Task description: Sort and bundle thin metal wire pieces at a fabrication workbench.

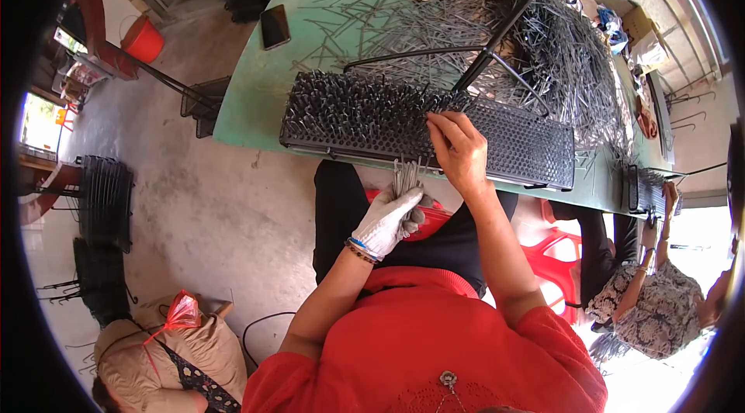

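Note:
My left hand (392, 221), in a white glove with grey fingertips, is closed round a bundle of thin metal rods (405, 178) just in front of the table edge. My bare right hand (462, 151) is pinched over a black perforated rack (518, 141), at the border between its filled and bare holes. What sits between those fingertips is too small to make out. Hooked dark metal pieces (349, 107) stand densely upright in the rack's left part. Its right part shows open holes.
Behind the rack, a large heap of loose thin rods (563, 56) covers the green table (256, 107). A black frame bar (512, 17) rises above the rack. A phone (275, 27) lies at the left. Another person (660, 300) works at the right; someone else (174, 351) is at lower left.

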`<state>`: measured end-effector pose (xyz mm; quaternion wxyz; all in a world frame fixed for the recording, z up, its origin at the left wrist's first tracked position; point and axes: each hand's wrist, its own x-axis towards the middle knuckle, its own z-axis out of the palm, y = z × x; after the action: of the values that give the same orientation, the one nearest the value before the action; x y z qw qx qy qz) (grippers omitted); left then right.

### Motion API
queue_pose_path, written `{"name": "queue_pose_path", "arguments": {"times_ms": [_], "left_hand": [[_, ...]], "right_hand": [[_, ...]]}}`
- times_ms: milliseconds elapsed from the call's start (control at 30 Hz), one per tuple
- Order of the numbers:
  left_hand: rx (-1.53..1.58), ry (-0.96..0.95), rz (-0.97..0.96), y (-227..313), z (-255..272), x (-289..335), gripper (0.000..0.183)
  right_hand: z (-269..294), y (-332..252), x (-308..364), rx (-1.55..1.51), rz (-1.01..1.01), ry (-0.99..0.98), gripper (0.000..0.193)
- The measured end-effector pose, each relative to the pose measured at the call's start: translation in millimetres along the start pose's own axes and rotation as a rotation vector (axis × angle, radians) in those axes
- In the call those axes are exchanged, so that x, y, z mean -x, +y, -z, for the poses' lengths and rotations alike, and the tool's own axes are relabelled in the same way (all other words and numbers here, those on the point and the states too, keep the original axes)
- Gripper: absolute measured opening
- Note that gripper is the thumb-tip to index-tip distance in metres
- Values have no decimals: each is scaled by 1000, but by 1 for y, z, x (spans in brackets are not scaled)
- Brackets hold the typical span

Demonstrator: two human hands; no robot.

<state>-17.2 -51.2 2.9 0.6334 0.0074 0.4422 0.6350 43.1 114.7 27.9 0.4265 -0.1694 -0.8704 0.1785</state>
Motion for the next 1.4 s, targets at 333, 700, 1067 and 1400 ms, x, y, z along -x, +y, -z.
{"name": "queue_pose_path", "arguments": {"times_ms": [333,700,1067,1400], "left_hand": [[64,-39,13,-3,5,-4,19],[75,-26,24,-1,5,-4,20],[98,-44,-6,0,7,0,18],[122,-74,-121,0,5,1,19]], "right_hand": [[-4,-5,-2,63,-13,41,13],[-3,-13,7,4,-156,53,10],[11,-22,1,-52,-193,-3,12],[24,-17,12,-414,-764,-313,22]]}}
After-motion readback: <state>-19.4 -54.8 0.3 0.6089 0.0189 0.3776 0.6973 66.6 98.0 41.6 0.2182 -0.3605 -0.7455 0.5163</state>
